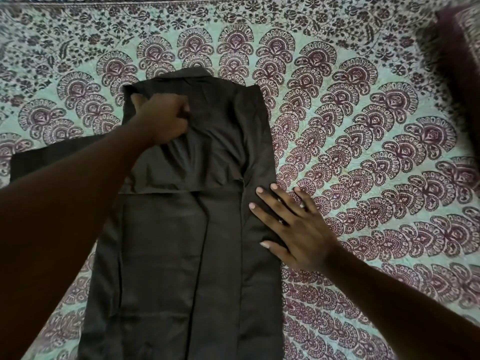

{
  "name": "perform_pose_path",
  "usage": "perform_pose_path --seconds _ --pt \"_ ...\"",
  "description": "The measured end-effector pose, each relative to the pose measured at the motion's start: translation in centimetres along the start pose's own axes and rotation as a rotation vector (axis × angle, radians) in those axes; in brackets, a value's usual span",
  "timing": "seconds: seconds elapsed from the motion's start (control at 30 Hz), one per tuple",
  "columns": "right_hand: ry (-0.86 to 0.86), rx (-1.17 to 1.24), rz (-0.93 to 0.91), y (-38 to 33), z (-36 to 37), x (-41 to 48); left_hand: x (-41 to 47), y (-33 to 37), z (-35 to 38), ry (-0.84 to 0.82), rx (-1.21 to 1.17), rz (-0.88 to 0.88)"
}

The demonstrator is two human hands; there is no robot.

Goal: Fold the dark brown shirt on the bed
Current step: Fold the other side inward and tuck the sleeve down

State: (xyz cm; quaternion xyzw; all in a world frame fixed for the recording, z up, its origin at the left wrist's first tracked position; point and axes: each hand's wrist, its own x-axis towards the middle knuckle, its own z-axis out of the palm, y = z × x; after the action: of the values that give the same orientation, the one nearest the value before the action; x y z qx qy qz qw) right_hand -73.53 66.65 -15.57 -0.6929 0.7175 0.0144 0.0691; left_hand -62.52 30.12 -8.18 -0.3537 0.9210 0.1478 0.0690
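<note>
- Lying flat and lengthwise on the patterned bedspread [363, 126] of the bed, the dark brown shirt [181, 242] has its collar [192, 75] at the far end and its hem toward the person.
- The shirt's right side is turned inward, giving a straight edge down that side. This suggests the narrowing folds are under way on the left side.
- The left hand [162, 118] is closed, its fingers curled around a bunch of fabric near the upper left shoulder. Creases radiate from the grip, so the cloth is under tension there.
- The right hand [291, 224] is flat, its fingers spread, pressing on the folded right edge. It likely serves as an anchor, so that pulling on the left side does not drag the finished fold out of line.
- A strip of dark fabric [52, 157] extends left beneath the left forearm. It is probably the left sleeve, not yet folded in.
- A blurred pillow [459, 48] sits at the upper right, well apart from the shirt.
</note>
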Motion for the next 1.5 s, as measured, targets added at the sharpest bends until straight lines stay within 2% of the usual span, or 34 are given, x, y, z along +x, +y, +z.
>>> perform_pose_path --seconds 0.1,0.23,0.3,0.37,0.43,0.5,0.53,0.6,0.73,0.83,0.93,1.13,1.2,1.3,1.37,1.5 --pt "-0.004 -0.007 0.003 0.0 0.0 0.0 0.3 -1.8 0.3 0.062 0.092 0.031" --pt "0.005 -0.011 -0.001 -0.1 0.1 0.0 0.1 -2.7 0.5 0.067 0.470 0.088" --pt "0.007 -0.013 0.001 -0.1 0.1 0.1 -1.0 -1.9 0.9 0.146 0.505 0.093" --pt "0.012 -0.014 0.001 0.0 0.1 0.0 -2.9 0.1 1.5 0.272 0.434 0.094" --pt "0.014 -0.017 -0.001 0.0 0.0 0.0 -5.4 2.6 2.9 0.334 0.319 0.237" --pt "0.008 -0.025 -0.001 -0.1 0.0 0.0 -8.0 4.3 5.2 0.216 0.324 0.461" --pt "0.003 -0.029 -0.001 -0.1 0.1 0.0 -8.9 4.3 6.4 0.126 0.380 0.512" --pt "-0.001 -0.034 0.002 -0.1 0.2 0.0 -9.6 2.8 8.0 -0.014 0.434 0.447" --pt "0.011 -0.030 -0.004 -0.1 0.3 -0.1 -10.2 2.0 8.0 -0.113 0.379 0.234" --pt "0.014 -0.019 -0.003 -0.2 0.1 -0.1 -11.9 6.0 7.1 -0.014 0.213 0.183" --pt "0.023 0.011 0.014 -0.3 0.1 -0.2 -14.7 8.8 9.0 0.123 0.115 0.245" --pt "0.163 0.124 0.020 0.6 0.1 1.0 -17.3 8.0 14.3 0.106 0.179 0.158" --pt "0.129 0.067 -0.078 2.0 -0.4 2.9 -17.2 8.0 14.4 0.121 0.182 0.148" --pt "-0.042 -0.020 -0.210 4.9 -1.9 7.1 -17.2 8.1 14.2 0.108 0.185 0.139" --pt "-0.109 -0.015 -0.147 7.0 -2.7 10.5 -17.2 8.2 14.0 0.100 0.187 0.134" --pt "-0.151 0.043 0.138 9.3 -4.5 15.8 -17.1 8.2 13.5 0.077 0.187 0.130"
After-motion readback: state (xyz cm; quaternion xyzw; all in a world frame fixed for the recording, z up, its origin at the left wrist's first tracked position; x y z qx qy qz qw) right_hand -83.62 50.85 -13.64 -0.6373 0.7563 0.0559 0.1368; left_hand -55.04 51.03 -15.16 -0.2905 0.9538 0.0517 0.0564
